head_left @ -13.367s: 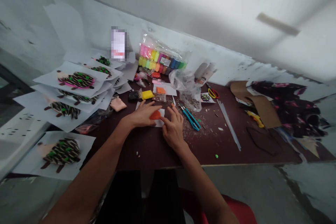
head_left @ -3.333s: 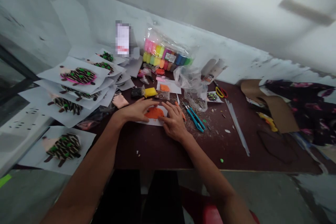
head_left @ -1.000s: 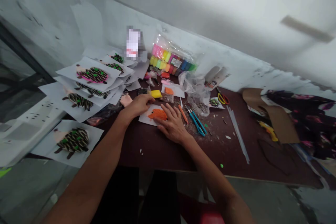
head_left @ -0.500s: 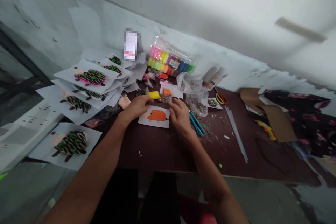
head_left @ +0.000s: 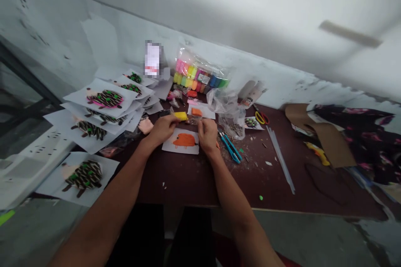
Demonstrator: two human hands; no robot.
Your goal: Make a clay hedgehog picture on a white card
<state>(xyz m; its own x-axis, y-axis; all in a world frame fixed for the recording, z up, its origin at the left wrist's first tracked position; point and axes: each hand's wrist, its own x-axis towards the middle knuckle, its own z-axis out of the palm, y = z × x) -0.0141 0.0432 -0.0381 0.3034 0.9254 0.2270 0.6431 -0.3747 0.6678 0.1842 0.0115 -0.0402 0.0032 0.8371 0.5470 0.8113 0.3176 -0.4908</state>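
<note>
A small white card (head_left: 166,147) with an orange clay hedgehog shape (head_left: 185,139) lies flat on the table between my hands. My left hand (head_left: 163,128) is closed at the card's upper left, its fingertips pinched beside a yellow clay block (head_left: 180,116). Whether they touch the block I cannot tell. At the card's right edge my right hand (head_left: 207,133) is closed with fingers curled in; whatever they hold is hidden. An orange clay block (head_left: 196,112) rests on white paper (head_left: 206,111) just beyond, with crinkled clear wrap near the fingertips.
Paper sheets with finished hedgehogs (head_left: 105,98) are stacked at left. Blue-handled tweezers (head_left: 231,149), a plastic bag of seeds (head_left: 233,123), scissors (head_left: 261,117) and glue sticks (head_left: 281,160) lie to the right. A clay pack (head_left: 200,75) leans on the wall; a yellow glue gun (head_left: 318,153) sits far right.
My right hand has gone from loosely spread fingers to curled ones, moving slightly left. My left fingertips have drawn together beside the yellow block. The whole view has shifted a little.
</note>
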